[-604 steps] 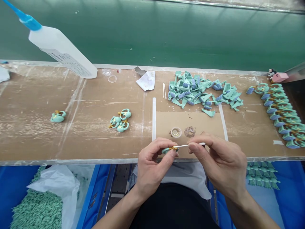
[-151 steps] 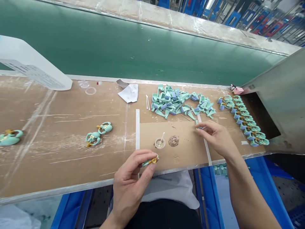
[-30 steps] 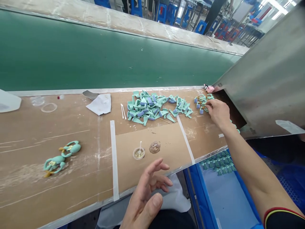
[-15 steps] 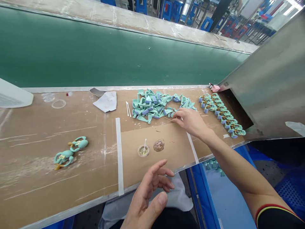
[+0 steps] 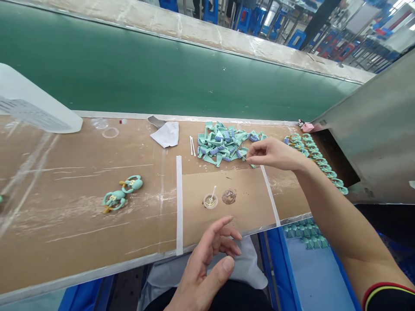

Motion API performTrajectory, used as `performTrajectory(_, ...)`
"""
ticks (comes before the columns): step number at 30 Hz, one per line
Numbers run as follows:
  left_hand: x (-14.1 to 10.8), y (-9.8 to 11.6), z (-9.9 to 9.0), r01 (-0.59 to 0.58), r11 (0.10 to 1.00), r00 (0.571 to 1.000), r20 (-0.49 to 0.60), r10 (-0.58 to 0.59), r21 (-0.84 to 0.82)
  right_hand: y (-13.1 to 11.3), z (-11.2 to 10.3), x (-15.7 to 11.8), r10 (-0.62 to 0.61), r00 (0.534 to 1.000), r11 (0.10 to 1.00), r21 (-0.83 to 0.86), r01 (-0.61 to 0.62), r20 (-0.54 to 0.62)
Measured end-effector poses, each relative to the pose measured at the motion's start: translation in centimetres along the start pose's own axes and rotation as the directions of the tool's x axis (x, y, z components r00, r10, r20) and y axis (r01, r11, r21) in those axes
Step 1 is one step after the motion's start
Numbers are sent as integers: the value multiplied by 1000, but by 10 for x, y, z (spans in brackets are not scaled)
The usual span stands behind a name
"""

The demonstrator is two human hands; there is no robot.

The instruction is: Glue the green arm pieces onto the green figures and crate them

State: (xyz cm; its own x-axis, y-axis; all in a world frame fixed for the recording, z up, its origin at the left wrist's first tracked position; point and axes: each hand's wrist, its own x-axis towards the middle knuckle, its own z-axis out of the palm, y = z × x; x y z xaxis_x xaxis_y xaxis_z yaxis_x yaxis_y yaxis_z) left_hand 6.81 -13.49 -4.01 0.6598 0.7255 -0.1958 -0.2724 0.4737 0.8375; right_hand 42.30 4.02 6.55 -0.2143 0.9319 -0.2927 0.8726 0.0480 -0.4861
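My right hand is at the right end of a pile of teal and lilac plastic pieces. Its thumb and forefinger are pinched on a thin stick, whose tip points left at the pile. My left hand hovers near the table's front edge, fingers loosely spread and holding nothing. Between the hands stand a small clear cup of yellowish liquid with a white stick in it, and a brownish, glittery blob on the cardboard.
Two teal figures lie on the left. Rows of similar teal pieces line the right, by a metal housing. Cotton swabs and a white paper scrap lie behind. A blue bin with teal parts stands below.
The view has shifted left, so the table things appear farther right. My right hand stays by the pile, still pinched. My left hand stays open in nearly the same pose.
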Motion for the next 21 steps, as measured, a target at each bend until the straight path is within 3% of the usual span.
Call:
performTrajectory(3,-2,4,-2,3,1000,1000,-12,-3,11,-17,-1,11,-60,998,963,263,62,-17)
performTrajectory(5,-3,9,-1,-11,1000,1000,-13,11,18,-35,6,30,-100,993,938,326,115,-62)
performTrajectory(9,-8,13,0,-93,995,995,-29,94,32,-76,20,90,-173,963,980,61,189,-209)
performTrajectory(12,-15,11,-5,-132,990,989,-66,135,48,-100,21,142,-163,949,987,-53,154,-269)
performTrajectory(17,-28,19,-15,-113,991,979,-164,124,75,-125,26,214,-50,969,988,-155,12,-242)
performTrajectory(21,-34,41,-26,-89,988,944,-308,123,123,-138,32,235,6,982,988,-151,-35,-188)
